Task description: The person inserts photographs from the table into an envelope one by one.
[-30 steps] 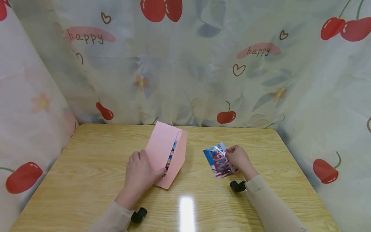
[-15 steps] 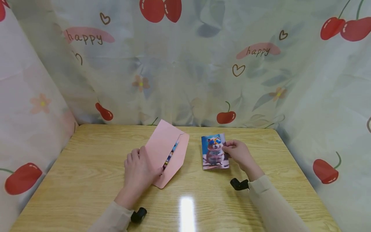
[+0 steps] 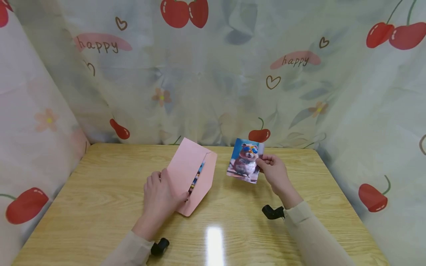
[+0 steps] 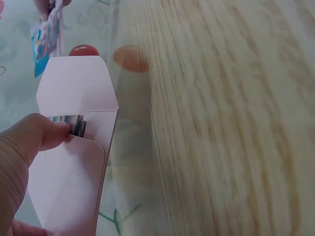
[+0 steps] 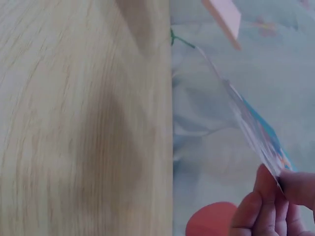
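My left hand (image 3: pixel 162 195) grips a pink envelope (image 3: pixel 186 159) by its lower left part, the thumb pressed at the opening. The envelope's flap (image 4: pixel 78 83) stands open, and the striped edge of a colourful card (image 4: pixel 74 123) shows inside the pocket under my thumb. With my right hand (image 3: pixel 274 171) I pinch a picture card (image 3: pixel 245 160) by its right edge, thumb in front. The card shows a furry animal in blue sunglasses. It is held up to the right of the envelope, and the right wrist view catches it nearly edge-on.
A wood-grain table (image 3: pixel 110 207) lies under both hands. Behind it and at both sides hangs a pale curtain (image 3: pixel 213 81) printed with cherries, hearts and "happy". A small black device sits at each wrist, the right one (image 3: pixel 273 212) near the sleeve.
My right hand has raised the picture card away from me and up, turning it more upright and then tilting it slightly. The envelope has turned a little in my left hand, its flap spread wider.
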`<state>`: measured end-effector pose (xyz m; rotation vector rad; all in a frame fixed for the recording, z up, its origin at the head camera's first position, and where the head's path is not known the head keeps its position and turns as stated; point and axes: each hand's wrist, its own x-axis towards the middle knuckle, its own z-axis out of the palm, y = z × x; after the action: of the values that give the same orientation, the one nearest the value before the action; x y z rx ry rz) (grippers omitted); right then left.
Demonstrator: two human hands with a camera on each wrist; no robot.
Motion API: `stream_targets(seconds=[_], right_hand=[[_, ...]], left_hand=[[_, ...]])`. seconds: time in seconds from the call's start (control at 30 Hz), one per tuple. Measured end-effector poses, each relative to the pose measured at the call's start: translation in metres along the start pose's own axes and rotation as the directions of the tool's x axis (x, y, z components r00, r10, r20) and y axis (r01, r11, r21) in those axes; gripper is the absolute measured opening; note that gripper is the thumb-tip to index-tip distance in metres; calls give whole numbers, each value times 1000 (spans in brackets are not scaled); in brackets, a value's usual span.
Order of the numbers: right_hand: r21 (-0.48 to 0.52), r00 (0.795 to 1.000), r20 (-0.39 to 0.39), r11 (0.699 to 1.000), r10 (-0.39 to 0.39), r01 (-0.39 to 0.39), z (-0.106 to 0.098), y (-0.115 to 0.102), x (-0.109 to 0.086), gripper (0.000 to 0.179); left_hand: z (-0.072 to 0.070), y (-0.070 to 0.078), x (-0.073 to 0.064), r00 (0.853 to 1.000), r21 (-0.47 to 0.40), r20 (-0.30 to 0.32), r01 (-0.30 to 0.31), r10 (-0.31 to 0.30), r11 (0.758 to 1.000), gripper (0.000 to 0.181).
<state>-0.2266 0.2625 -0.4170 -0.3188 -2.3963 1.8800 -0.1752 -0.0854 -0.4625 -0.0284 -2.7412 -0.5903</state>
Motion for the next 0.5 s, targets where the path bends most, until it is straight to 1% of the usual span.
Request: stream_targets(seconds=[0.07, 0.17, 0.27, 0.37, 0.5], right_hand=[[19, 1000, -20, 1000, 1, -1, 2, -3, -1, 35], [35, 1000, -27, 999, -1, 2, 5, -7, -3, 36], [63, 1000, -24, 998, -6, 7, 9, -12, -6, 36], [81, 1000, -19, 997, -9, 11, 14, -17, -9, 34], [90, 999, -4, 995, -32, 32, 23, -20, -13, 33]], left_hand=[[0, 0, 0, 1000, 1, 1, 1, -1, 1000, 100], [0, 0, -1, 1000, 2, -4, 2, -2, 1000, 99], [0, 1, -2, 1000, 6, -1, 6, -6, 1000, 99], [0, 2, -3, 1000, 17, 16, 15, -15, 1000, 100], [0, 4, -4, 999, 26, 30, 30, -30, 999, 101]])
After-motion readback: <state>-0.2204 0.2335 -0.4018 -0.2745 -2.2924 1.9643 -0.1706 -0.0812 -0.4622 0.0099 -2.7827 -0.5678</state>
